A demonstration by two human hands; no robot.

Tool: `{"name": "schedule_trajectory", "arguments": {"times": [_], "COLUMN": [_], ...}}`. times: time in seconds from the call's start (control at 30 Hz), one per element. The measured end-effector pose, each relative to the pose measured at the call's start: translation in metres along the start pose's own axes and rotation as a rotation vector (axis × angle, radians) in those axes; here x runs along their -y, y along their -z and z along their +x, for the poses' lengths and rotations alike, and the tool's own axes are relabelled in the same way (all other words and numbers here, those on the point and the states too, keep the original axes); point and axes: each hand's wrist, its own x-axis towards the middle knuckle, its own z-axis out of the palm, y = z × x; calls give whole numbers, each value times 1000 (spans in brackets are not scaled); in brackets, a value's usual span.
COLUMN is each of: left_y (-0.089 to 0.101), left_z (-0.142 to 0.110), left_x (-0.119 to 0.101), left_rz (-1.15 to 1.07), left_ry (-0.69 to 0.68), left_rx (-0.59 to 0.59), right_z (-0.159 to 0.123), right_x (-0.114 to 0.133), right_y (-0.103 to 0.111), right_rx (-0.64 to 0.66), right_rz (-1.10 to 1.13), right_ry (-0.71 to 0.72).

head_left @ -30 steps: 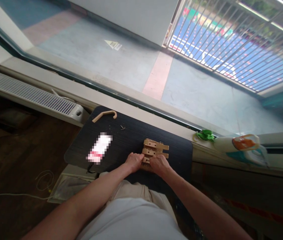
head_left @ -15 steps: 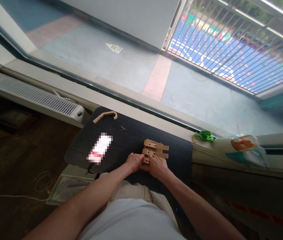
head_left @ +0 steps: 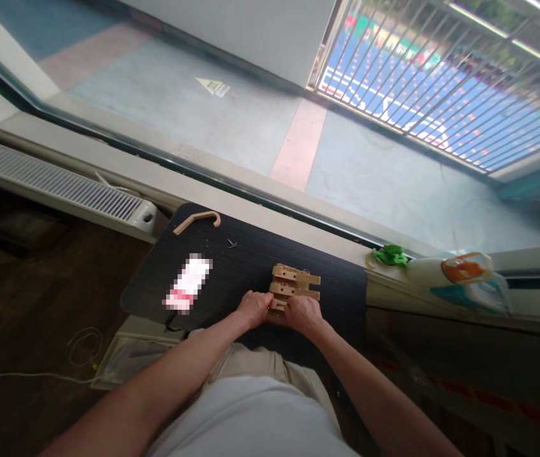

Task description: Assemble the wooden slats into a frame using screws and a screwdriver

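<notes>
A small wooden assembly (head_left: 293, 284) of stacked slats with holes lies on a small black table (head_left: 232, 266) in front of me. My left hand (head_left: 253, 307) is closed against its near left end. My right hand (head_left: 302, 313) is closed on its near edge, fingers curled over the wood. Both hands press together at the near side, hiding that part of the piece. A curved wooden hook piece (head_left: 197, 221) lies at the table's far left corner.
A blurred white and red flat object (head_left: 188, 283) lies on the table's left. Small screws (head_left: 232, 242) sit near the far edge. On the sill to the right are a green item (head_left: 388, 256) and a white and orange bottle (head_left: 455, 271). A radiator vent (head_left: 60, 190) runs at left.
The view has shifted slightly. Both hands stay on the near end of the wooden assembly, with only small finger movement.
</notes>
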Motion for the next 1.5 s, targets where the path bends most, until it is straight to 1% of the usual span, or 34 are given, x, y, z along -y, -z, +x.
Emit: {"name": "schedule_trajectory", "arguments": {"times": [0.03, 0.1, 0.23, 0.4, 0.7, 0.87, 1.0, 1.1, 1.17, 1.3, 1.33, 1.43, 1.5], "left_y": [0, 0, 0, 0, 0, 0, -1, 0, 0, 2, 2, 4, 4], "left_z": [0, 0, 0, 0, 0, 0, 0, 0, 0, -1, -1, -1, -2], "left_x": [0, 1, 2, 2, 2, 2, 2, 2, 1, 0, 0, -2, -2], "left_rz": [0, -1, -1, 15, 22, 13, 7, 8, 4, -13, -12, -5, -2], "left_ry": [-3, -14, -14, -24, -39, -40, -36, -27, -22, -18, -14, -1, -1], "left_rx": [1, 0, 5, 12, -6, -27, -20, -8, -4, -1, 1, 7, 2], "right_z": [-1, -5, -14, -15, -13, -11, -6, -3, -3, -5, -5, -5, -6], "right_x": [-5, -15, -23, -15, -6, -3, 6, 12, 13, 11, 11, 15, 17], "right_y": [-1, -5, -8, -4, -1, 5, 6, 2, -1, -7, -8, -8, -4], "right_rx": [-18, -35, -70, -103, -108, -122, -78, -21, -21, -94, -100, -76, -74], "right_rz": [44, 87, 98, 60, 6, -20, -108, -145, -102, 97, 129, 154, 157], "right_ry": [-45, -53, -5, 54, 57, 93, 210, 240, 184, -90, -139, -180, -138]}}
